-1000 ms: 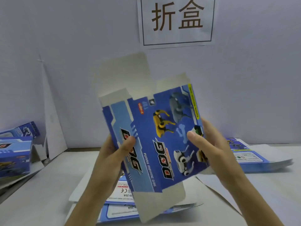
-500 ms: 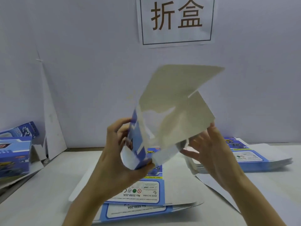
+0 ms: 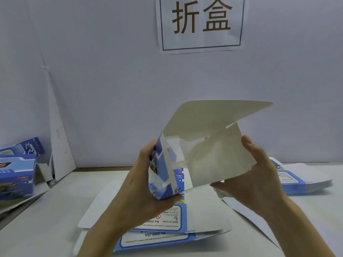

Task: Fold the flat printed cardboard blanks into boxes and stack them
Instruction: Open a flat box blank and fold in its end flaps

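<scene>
Pale desk [image 3: 46,210] below: my left hand [image 3: 146,182] grips the half-opened cardboard blank [image 3: 213,145] by its blue side, my right hand [image 3: 259,175] pinches its white panel, above the desk's middle. Folded boxes [image 3: 16,175] sit at the left edge; flat blanks [image 3: 167,225] lie unfolded, so I judge most work is ahead.
</scene>
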